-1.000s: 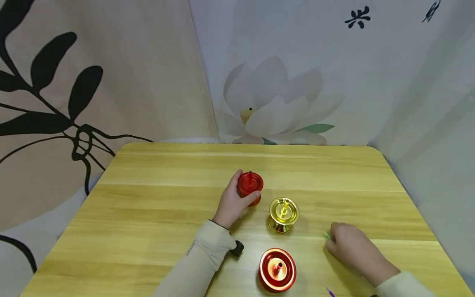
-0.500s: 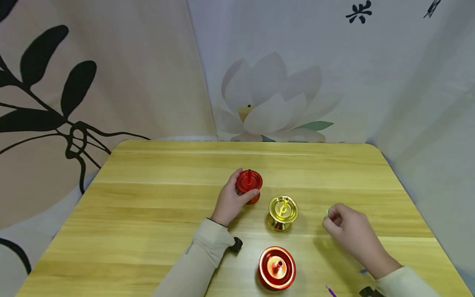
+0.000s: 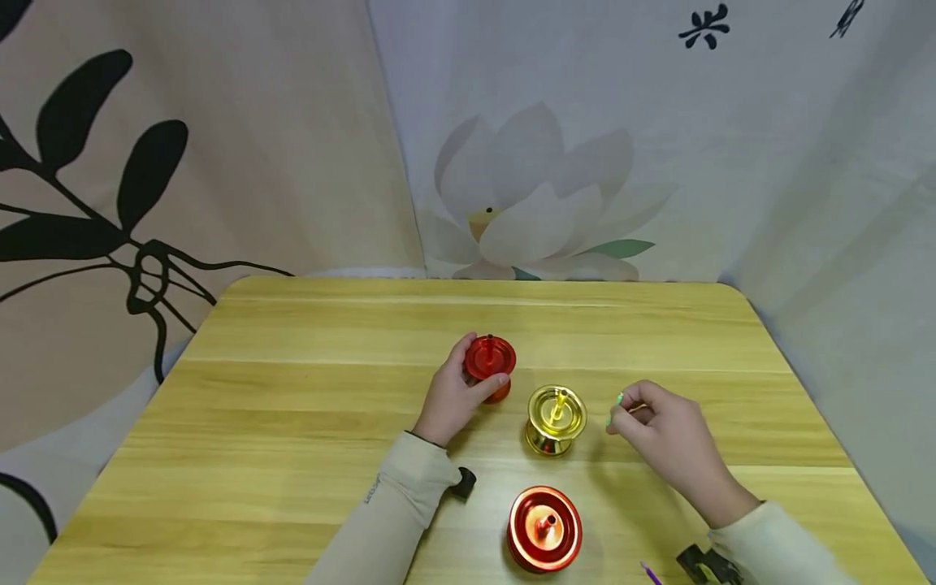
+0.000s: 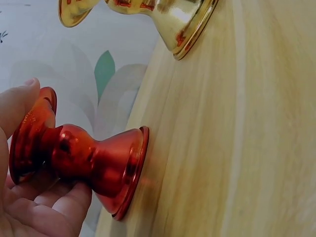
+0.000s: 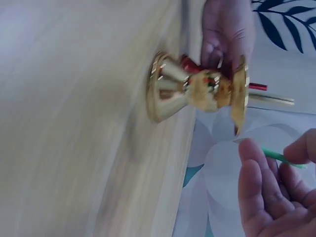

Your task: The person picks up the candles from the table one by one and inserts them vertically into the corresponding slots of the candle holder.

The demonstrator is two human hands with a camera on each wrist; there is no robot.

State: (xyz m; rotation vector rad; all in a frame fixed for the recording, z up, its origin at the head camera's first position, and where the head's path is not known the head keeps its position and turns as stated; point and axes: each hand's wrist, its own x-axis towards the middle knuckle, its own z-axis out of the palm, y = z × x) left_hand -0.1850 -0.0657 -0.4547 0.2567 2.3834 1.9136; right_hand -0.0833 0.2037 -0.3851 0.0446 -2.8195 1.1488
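A glossy red candle holder (image 3: 490, 357) stands on the table, and my left hand (image 3: 449, 400) grips it, with the thumb at its near side. In the left wrist view the red holder's (image 4: 79, 155) flared base touches the tabletop. My right hand (image 3: 671, 439) is raised to the right of a gold candle holder (image 3: 553, 418), apart from it. Between thumb and fingers it pinches a thin green candle (image 5: 279, 157), clearest in the right wrist view. Closer to me stands an orange-red candle holder (image 3: 544, 532), which neither hand touches.
The wooden table (image 3: 307, 390) bears everything. A thin purple candle (image 3: 651, 574) lies at the bottom edge of the head view. Black wrist pieces (image 3: 462, 484) sit at both cuffs. Printed curtains (image 3: 292, 146) hang behind the table.
My right hand has lifted and moved left and away from me with the green candle, closer to the gold holder. My left hand stays on the red holder.
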